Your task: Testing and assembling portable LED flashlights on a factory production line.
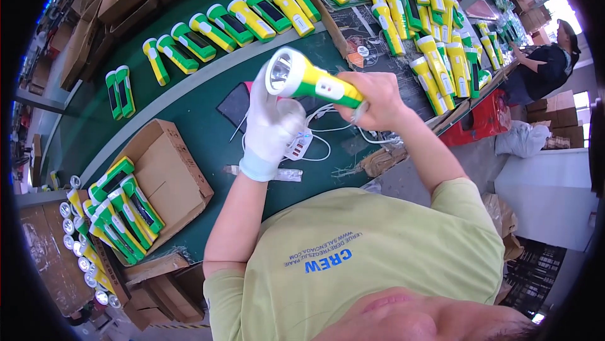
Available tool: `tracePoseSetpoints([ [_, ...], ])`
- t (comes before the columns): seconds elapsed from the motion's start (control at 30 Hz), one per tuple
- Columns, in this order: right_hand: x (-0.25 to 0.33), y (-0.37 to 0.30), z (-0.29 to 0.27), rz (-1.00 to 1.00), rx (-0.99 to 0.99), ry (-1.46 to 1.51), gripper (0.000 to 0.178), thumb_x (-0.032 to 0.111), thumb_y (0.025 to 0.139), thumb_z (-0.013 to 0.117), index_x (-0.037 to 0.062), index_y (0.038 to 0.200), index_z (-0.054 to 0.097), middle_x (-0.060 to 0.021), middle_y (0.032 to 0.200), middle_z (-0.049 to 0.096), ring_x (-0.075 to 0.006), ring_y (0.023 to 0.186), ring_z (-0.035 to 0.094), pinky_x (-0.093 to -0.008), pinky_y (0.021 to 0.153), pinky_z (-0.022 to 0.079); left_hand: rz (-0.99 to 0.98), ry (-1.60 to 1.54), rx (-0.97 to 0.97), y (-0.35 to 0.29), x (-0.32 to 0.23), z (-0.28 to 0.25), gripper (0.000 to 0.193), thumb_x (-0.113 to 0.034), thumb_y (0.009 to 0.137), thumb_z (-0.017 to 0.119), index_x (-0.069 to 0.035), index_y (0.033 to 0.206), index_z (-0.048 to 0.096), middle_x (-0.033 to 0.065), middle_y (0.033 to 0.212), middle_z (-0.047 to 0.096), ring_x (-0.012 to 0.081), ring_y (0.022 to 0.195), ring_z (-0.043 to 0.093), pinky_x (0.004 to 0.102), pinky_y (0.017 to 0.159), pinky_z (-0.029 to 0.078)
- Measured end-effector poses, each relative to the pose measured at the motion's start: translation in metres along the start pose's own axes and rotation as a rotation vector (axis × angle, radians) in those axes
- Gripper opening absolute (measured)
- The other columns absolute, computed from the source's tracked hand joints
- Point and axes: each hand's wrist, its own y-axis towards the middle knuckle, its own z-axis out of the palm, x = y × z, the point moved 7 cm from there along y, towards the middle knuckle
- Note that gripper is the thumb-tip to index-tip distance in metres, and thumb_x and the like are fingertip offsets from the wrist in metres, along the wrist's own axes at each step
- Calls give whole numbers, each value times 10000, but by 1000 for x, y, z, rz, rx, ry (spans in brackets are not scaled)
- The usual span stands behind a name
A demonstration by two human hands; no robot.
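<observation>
My bare right hand [373, 100] is wrapped around the tail end of a yellow, green and white flashlight [321, 83], raised over the green bench with its reflector facing left. A thin white cable [368, 138] runs down from beside that hand; whether it is joined to the flashlight is hidden. Just under the flashlight's head is my left hand [270, 128] in a white glove, fingers stretched up and thumb apart. Some of its fingers are behind the lamp head, and I cannot tell if they touch it. A white multi-port USB charger [300, 146] lies beside the glove.
A row of flashlights [220, 26] lies along the far green belt [82, 127]. Many more flashlights [435, 64] crowd the bench at right. An open cardboard box [183, 158] with several flashlights stands at left. A person [547, 67] works at far right, near a red plastic stool [482, 120].
</observation>
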Motion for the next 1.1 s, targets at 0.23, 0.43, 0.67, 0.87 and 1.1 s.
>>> tracePoseSetpoints([
  [0.23, -31, -19, 39, 14, -65, -95, 537, 112, 625, 724, 104, 1127, 532, -59, 1060, 636, -259, 853, 645, -362, 687, 543, 468, 877, 262, -4, -45, 57, 715, -198, 617, 897, -62, 1214, 529, 94, 1076, 649, 222, 977, 667, 312, 839, 529],
  [0.43, -75, -22, 2, 341, -305, 78, 351, 203, 754, 750, 74, 1045, 604, -116, 866, 669, -296, 768, 669, -363, 696, 534, 342, 624, 90, 4, -45, 40, 758, -202, 684, 844, -82, 1323, 454, 55, 1138, 602, 116, 726, 563, 266, 667, 490],
  [0.67, -216, -35, 7, 888, 357, -538, 596, 580, 866, 556, 27, 1086, 583, -209, 963, 674, -373, 911, 665, -465, 776, 523, -60, 1016, 179, 67, -34, -55, 649, -373, 809, 718, -53, 1324, 486, 117, 1262, 566, 229, 1086, 587, 341, 924, 468],
  [0.87, -118, -20, 37, 492, 292, -358, 355, 448, 896, 579, 116, 1006, 637, -136, 936, 653, -297, 853, 680, -446, 708, 536, -27, 1393, -287, 129, -49, -270, 660, -499, 827, 629, -60, 1311, 535, 190, 1263, 593, 316, 1188, 563, 357, 985, 427],
  [1.1, -117, -43, 95, 414, 206, -215, 245, 313, 852, 607, 73, 802, 606, -122, 756, 670, -328, 675, 666, -454, 600, 527, -443, 1591, -789, 176, -38, -306, 861, -621, 800, 578, -35, 1408, 411, 230, 1352, 518, 356, 1254, 504, 413, 1032, 389],
])
